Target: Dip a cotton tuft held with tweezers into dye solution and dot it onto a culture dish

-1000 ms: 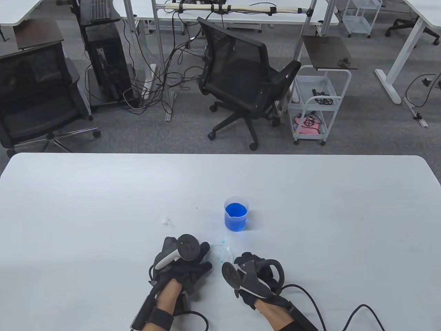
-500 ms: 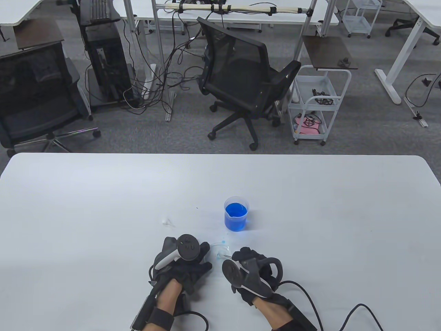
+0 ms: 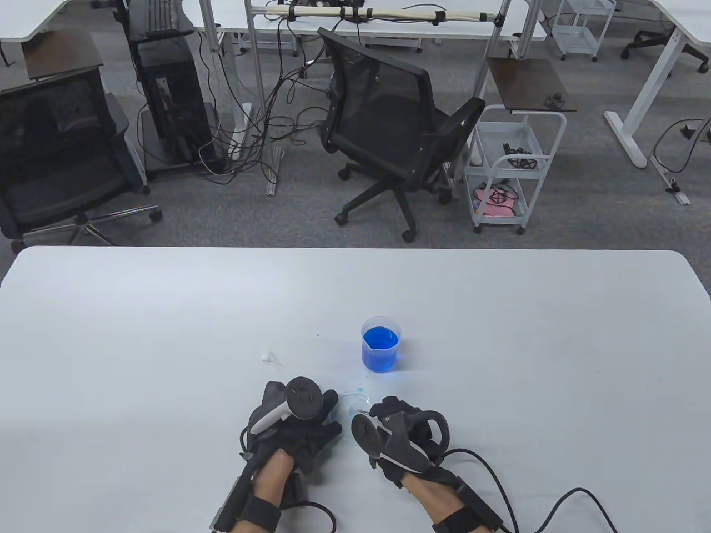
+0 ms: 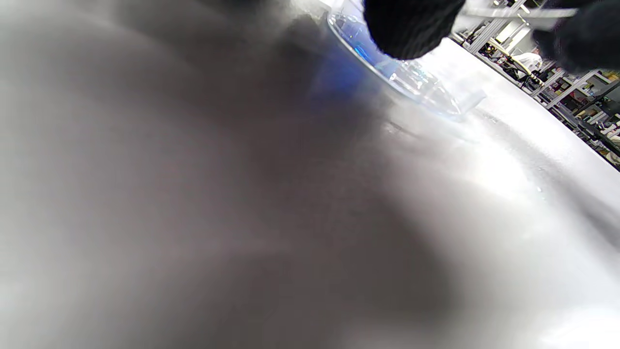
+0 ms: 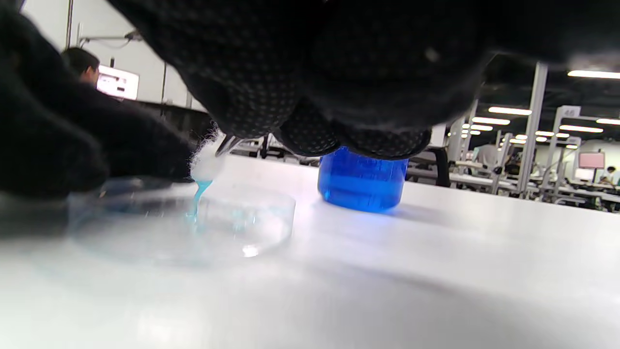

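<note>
A clear culture dish (image 3: 349, 404) lies between my hands, with faint blue dots inside. My left hand (image 3: 332, 412) rests at its left side, fingers touching its rim; a fingertip (image 4: 411, 26) sits over the dish (image 4: 416, 80). My right hand (image 3: 379, 411) pinches metal tweezers (image 5: 227, 144) that hold a white cotton tuft (image 5: 206, 167). The tuft's blue wet tip touches the inside of the dish (image 5: 242, 218). A beaker of blue dye (image 3: 380, 344) stands just beyond the dish and also shows in the right wrist view (image 5: 361, 182).
A small loose cotton tuft (image 3: 269, 355) lies on the white table (image 3: 500, 333) to the left of the beaker. A few blue drops (image 3: 360, 387) mark the table between beaker and dish. Glove cables (image 3: 555, 499) trail off the near edge.
My right hand has moved left and slightly forward over the dish, bringing the tweezers and tuft down into it. The left hand, dish and beaker have not moved.
</note>
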